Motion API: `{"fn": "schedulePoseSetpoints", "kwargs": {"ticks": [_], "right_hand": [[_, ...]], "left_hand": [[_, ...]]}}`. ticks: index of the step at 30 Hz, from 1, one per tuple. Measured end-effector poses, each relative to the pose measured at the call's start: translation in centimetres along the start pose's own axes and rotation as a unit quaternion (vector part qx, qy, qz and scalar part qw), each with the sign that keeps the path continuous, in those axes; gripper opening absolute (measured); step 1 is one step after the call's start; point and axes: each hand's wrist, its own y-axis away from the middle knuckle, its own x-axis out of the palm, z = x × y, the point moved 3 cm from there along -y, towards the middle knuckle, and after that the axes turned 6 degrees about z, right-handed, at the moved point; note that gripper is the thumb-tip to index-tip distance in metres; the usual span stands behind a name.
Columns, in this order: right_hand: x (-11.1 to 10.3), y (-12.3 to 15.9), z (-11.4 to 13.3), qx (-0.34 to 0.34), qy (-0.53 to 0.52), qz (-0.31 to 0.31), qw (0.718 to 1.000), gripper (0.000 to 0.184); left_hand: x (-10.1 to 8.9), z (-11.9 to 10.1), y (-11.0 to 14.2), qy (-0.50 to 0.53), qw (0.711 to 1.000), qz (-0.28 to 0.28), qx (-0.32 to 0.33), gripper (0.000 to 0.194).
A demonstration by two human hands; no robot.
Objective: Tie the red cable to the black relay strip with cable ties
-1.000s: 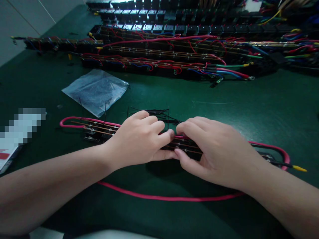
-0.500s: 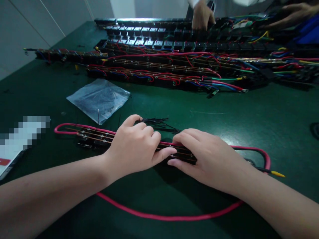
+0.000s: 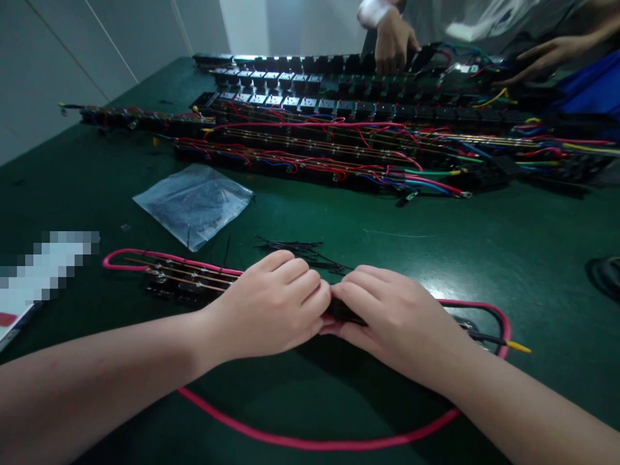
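A long black socket strip [image 3: 181,282] with bare copper wires and a pink cable [image 3: 310,441] lies across the green table in front of me. My left hand [image 3: 271,307] and my right hand [image 3: 387,316] meet over its middle, fingers curled and pressed together on the strip. What the fingertips pinch is hidden. A small pile of black cable ties [image 3: 300,248] lies just beyond my knuckles. The pink cable loops round below my wrists and ends by a yellow-tipped lead [image 3: 518,347] at the right.
A clear plastic bag [image 3: 194,201] of ties lies at the left. Several wired socket strips [image 3: 339,152] fill the far side. Another person's hands [image 3: 392,42] work at the back. A white paper [image 3: 29,284] sits at the left edge.
My two hands have drawn closer together until their fingers touch over the strip. The view has tilted up, so more of the far side and the other person's hands show.
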Motion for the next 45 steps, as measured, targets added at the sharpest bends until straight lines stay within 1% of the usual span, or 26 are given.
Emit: {"fn": "schedulePoseSetpoints", "kwargs": {"ticks": [3,5,9,12,15,18,20,23,26,29,32,37,40,42,45], "right_hand": [[0.0,0.0,0.2,-0.005,0.028,0.005,1.000,0.013],[-0.1,-0.1,0.4,-0.002,0.046,0.011,0.999,0.015],[-0.4,-0.1,0.6,0.027,0.081,0.049,0.995,0.019],[-0.7,-0.1,0.4,0.061,0.082,0.090,0.991,0.022],[-1.0,-0.1,0.1,0.095,0.079,0.106,0.987,0.030],[-1.1,-0.1,-0.3,0.128,0.090,0.089,0.984,0.041],[-1.0,-0.1,-0.4,0.134,0.104,0.071,0.983,0.043],[-0.8,0.0,-0.4,0.114,0.130,0.037,0.984,0.039],[-0.6,0.2,-0.3,0.092,0.148,-0.009,0.985,0.035],[-0.3,0.4,-0.1,0.079,0.154,-0.034,0.984,0.031],[-0.1,0.4,0.0,0.069,0.150,-0.040,0.986,0.028],[0.1,0.2,0.0,0.057,0.135,-0.017,0.989,0.026],[0.0,0.2,-0.1,0.062,0.127,-0.008,0.990,0.026],[0.0,0.2,-0.2,0.064,0.126,-0.004,0.990,0.027],[0.0,0.2,-0.2,0.067,0.126,0.000,0.990,0.029]], "left_hand": [[-0.1,0.1,-0.1,0.017,1.000,0.000,-0.007,0.024],[-0.3,0.0,-0.1,0.022,1.000,0.002,-0.009,0.020],[-0.5,-0.1,0.0,0.018,0.999,0.017,-0.046,0.015],[-0.6,0.0,0.1,0.011,0.997,0.013,-0.076,0.025],[-0.5,0.2,0.1,-0.001,0.996,-0.001,-0.087,0.040],[-0.5,0.4,0.1,-0.017,0.995,-0.011,-0.095,0.045],[-0.5,0.5,0.1,-0.023,0.994,-0.013,-0.105,0.048],[-0.5,0.6,0.0,-0.025,0.993,-0.017,-0.112,0.050],[-0.3,0.6,0.0,-0.021,0.994,-0.018,-0.104,0.045],[-0.1,0.7,-0.1,-0.012,0.995,-0.014,-0.094,0.042],[0.0,0.8,-0.1,-0.010,0.996,-0.012,-0.090,0.042],[0.2,0.9,-0.1,-0.015,0.996,-0.018,-0.089,0.042],[0.0,0.7,-0.1,-0.022,0.996,-0.022,-0.086,0.041],[-0.5,0.2,-0.2,-0.035,0.996,-0.010,-0.082,0.039],[-1.3,-1.0,-0.1,-0.077,0.993,0.046,-0.082,0.033]]}}
